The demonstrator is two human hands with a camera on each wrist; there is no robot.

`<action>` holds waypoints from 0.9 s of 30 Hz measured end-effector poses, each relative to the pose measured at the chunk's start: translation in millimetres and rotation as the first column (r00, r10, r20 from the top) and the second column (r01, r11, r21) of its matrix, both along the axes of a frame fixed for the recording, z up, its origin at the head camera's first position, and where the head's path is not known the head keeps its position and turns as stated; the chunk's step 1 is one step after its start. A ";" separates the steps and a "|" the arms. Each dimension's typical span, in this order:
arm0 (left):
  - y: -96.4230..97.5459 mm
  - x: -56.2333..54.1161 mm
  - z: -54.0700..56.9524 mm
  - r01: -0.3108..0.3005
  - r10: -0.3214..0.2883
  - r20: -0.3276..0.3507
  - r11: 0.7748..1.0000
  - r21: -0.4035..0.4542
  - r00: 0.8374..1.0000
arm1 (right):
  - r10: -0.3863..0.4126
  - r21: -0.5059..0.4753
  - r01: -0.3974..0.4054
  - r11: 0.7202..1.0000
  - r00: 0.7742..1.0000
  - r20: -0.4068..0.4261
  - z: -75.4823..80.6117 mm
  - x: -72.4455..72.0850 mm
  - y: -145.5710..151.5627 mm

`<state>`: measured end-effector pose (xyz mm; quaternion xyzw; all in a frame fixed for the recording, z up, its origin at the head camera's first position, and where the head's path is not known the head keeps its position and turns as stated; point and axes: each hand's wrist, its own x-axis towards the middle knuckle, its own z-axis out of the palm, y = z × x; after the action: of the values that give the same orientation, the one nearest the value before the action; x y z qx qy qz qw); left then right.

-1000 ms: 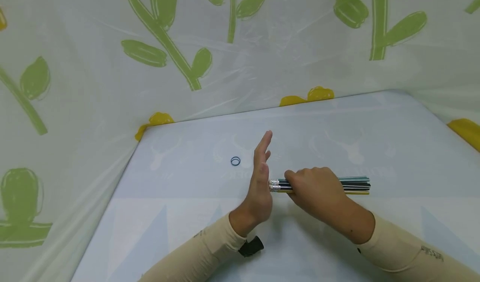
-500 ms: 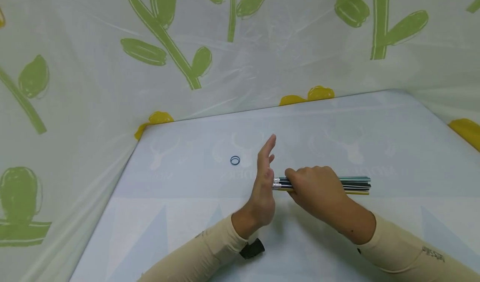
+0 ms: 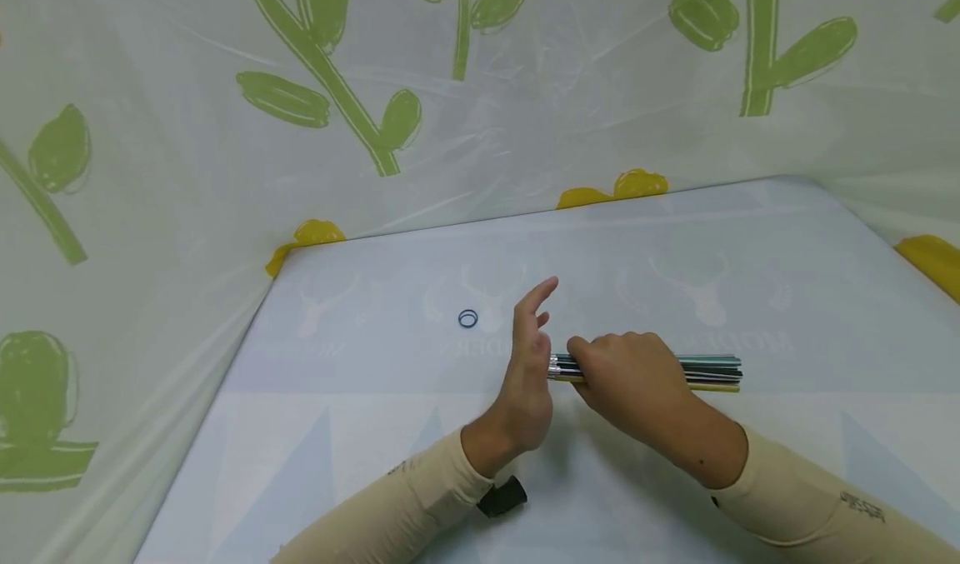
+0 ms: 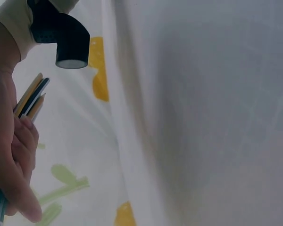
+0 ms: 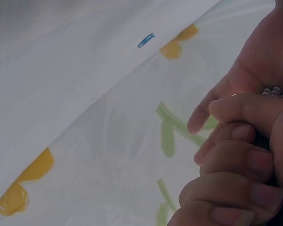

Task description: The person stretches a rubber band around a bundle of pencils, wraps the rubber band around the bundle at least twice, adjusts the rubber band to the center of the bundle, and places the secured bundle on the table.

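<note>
A bundle of several pencils (image 3: pixel 711 371) with metal eraser ends lies level in my right hand (image 3: pixel 637 378), whose fingers curl round it. My left hand (image 3: pixel 525 385) stands upright with straight fingers, its palm against the eraser ends. In the right wrist view the curled fingers (image 5: pixel 226 174) cover most of the bundle, while silvery ferrules (image 5: pixel 272 91) show close to the left palm (image 5: pixel 262 61). Pencil tips (image 4: pixel 35 96) stick out past the right hand in the left wrist view.
Two thin blue rings (image 3: pixel 467 319), like rubber bands, lie on the white table cover (image 3: pixel 360 356) left of the hands. Behind the table hangs a pale sheet (image 3: pixel 585 72) with green leaf prints. A black wrist camera (image 3: pixel 502 497) sits under the left sleeve.
My left hand has shifted slightly right, pushing toward the right hand, and less of the eraser ends shows between them. The right hand keeps its grip in nearly the same place.
</note>
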<state>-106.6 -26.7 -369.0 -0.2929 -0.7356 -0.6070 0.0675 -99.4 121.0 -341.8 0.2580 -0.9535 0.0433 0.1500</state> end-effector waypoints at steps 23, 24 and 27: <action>-4.6 -11.2 -1.5 -0.172 0.168 -0.037 0.948 -0.268 0.985 | -0.050 -0.020 0.052 0.998 0.994 0.092 8.8 -4.2 10.4; -4.2 -11.0 -1.4 -0.164 0.162 -0.031 0.948 -0.274 0.986 | -0.048 -0.023 0.050 0.998 0.994 0.094 8.6 -4.0 10.4; -2.9 -10.2 -1.1 -0.146 0.147 -0.016 0.949 -0.280 0.989 | -0.039 -0.030 0.042 0.999 0.995 0.094 7.7 -3.6 10.5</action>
<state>-116.8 -29.5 -370.1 -0.2427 -0.8341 -0.4906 0.0684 -103.0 131.4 -334.1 0.2337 -0.9637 0.0675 0.1101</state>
